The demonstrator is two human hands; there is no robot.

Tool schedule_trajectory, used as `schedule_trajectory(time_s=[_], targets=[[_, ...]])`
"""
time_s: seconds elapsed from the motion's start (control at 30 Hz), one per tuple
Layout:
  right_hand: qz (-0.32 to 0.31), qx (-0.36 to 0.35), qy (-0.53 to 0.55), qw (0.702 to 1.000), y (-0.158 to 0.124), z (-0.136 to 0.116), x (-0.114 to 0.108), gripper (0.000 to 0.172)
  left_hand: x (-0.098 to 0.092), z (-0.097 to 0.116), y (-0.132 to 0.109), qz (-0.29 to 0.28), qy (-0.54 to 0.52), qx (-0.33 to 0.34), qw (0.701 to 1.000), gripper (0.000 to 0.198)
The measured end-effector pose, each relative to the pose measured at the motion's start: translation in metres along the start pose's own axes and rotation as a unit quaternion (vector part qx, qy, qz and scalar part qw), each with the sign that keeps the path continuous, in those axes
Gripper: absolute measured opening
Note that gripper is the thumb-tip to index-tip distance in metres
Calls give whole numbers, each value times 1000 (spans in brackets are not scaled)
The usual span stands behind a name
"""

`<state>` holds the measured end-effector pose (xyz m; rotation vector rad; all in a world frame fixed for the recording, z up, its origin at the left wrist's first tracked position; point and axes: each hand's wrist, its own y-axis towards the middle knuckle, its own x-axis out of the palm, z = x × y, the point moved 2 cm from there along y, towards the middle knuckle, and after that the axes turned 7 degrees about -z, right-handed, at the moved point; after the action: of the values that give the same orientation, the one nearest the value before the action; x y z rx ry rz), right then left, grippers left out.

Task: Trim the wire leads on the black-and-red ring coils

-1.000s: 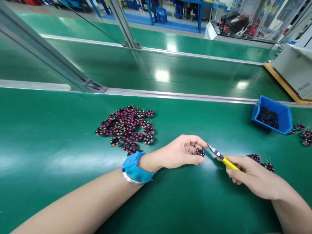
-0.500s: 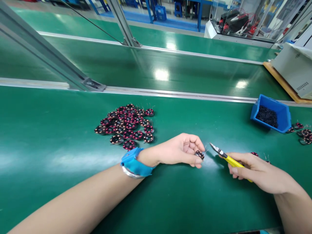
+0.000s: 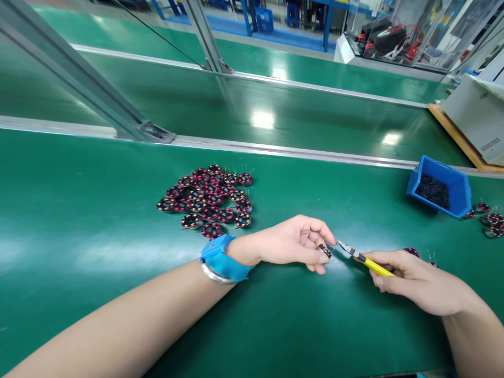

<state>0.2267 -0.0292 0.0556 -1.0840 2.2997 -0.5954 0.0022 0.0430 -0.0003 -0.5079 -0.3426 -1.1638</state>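
My left hand (image 3: 296, 242), with a blue wrist strap (image 3: 221, 258), pinches one small round black-and-pink coil (image 3: 324, 250) just above the green mat. My right hand (image 3: 413, 281) grips yellow-handled cutters (image 3: 364, 259). The cutters' metal tip touches the coil's edge beside my left fingertips. A pile of several similar coils (image 3: 208, 202) lies on the mat to the left, behind my left wrist. Two more coils (image 3: 412, 252) peek out behind my right hand.
A blue bin (image 3: 440, 187) holding dark small parts stands at the right, with a few coils (image 3: 488, 216) beside it. A metal rail (image 3: 252, 148) crosses behind the mat, with a slanted frame post (image 3: 79, 86). A grey machine (image 3: 478, 118) sits far right.
The cutters drew back from the coil half a second ago and have returned, so the tip meets it again. My left hand turned the coil slightly between its fingers.
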Motion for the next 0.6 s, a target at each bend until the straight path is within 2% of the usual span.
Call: schedule_trajectory(time_s=[0.6], targets=[[-12,-10,14,1000,2,-1,1,14,-1,-3,1,5,-19,1,1000,37]])
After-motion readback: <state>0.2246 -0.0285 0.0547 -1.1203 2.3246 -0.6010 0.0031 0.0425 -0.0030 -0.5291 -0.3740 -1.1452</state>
